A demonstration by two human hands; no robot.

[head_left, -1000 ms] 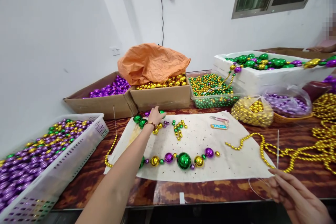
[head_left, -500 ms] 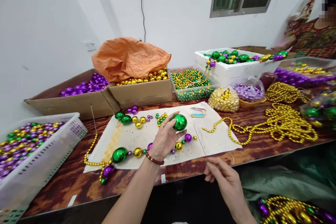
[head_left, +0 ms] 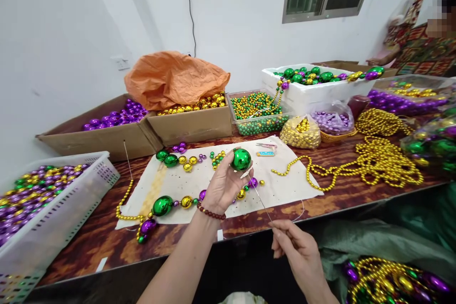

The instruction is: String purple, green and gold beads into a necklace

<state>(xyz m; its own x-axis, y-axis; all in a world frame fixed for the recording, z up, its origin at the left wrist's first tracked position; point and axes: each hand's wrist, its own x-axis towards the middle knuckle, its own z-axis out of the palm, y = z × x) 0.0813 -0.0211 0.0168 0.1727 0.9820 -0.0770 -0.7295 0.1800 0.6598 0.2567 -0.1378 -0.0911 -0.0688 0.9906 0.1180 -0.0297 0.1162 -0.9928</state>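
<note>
Green bead (head_left: 242,158) is being gripped by your left hand (head_left: 221,187) while, nearer, your right hand (head_left: 297,249) is pinching a needle (head_left: 260,198); steady alignment is likely mattering most.

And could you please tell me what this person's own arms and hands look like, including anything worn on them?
Both the left hand and the right hand are ungloved. A bracelet of round, dark reddish-brown beads circles the left wrist; none shows on the right. The left forearm is bare, with no sleeve in view.
</note>
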